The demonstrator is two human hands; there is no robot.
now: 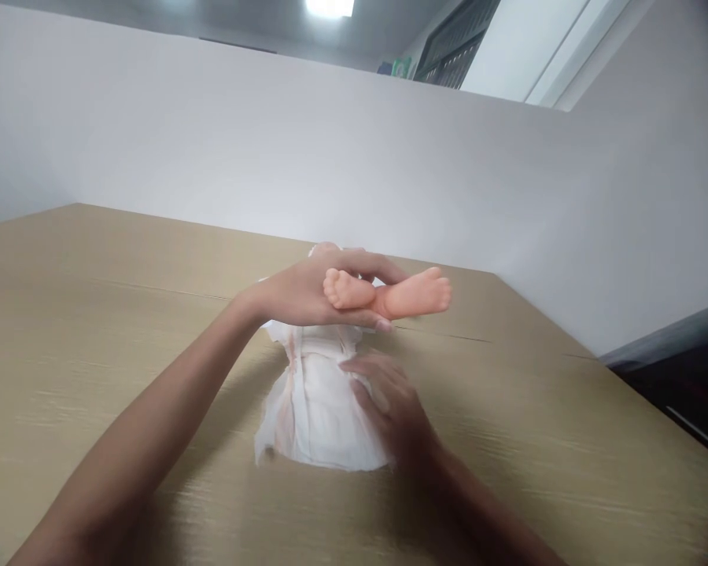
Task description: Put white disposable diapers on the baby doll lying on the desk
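A baby doll lies on the wooden table [94, 330], mostly hidden; only its two feet [416, 295] show, lifted above the table. My left hand [312, 291] is wrapped round the doll's ankles and holds the legs up. Under the doll lies a white diaper [315, 409], spread towards me. My right hand [389, 409] rests on the diaper's right side with the fingers stretched and blurred by motion.
A white partition wall [271, 157] stands along the table's far edge. The table's right edge [625, 377] drops off to a dark floor area. A ceiling light and a dark window frame show above the wall.
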